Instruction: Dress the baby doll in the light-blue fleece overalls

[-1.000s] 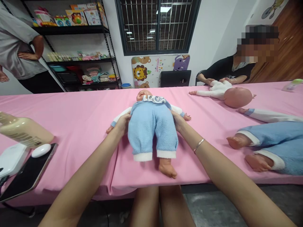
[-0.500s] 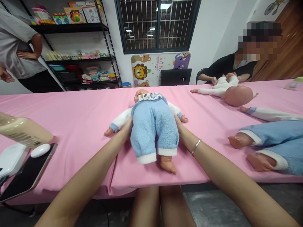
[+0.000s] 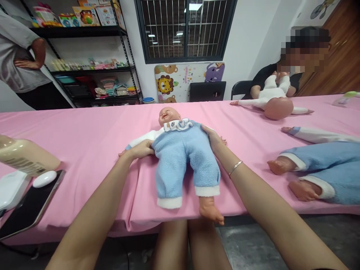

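A baby doll [image 3: 168,115] lies on its back in front of me, head away, arms spread. It wears fluffy blue trousers [image 3: 174,157] with white cuffs and a patterned top bunched above the waistband. One bare foot [image 3: 211,210] sticks out over the table edge; the other leg's cuff shows no foot. My left hand [image 3: 143,149] grips the trousers at the waist's left side, its fingertips partly hidden by the cloth. At the opposite side of the waist, my right hand [image 3: 211,137] is closed on the trousers, thumb on top.
On the pink-covered table [image 3: 92,150] lie a lotion bottle [image 3: 28,155], a phone [image 3: 30,206], a white oval object [image 3: 44,179] and a white case [image 3: 12,189]. To the right is another blue-trousered doll [image 3: 323,165]. A seated person handles a white-clad doll [image 3: 277,99]; another person stands at left.
The doll's hips and legs have come lower and nearer to me, and its face now shows. Both my hands have shifted up to the waist sides. The far person's doll has its legs raised.
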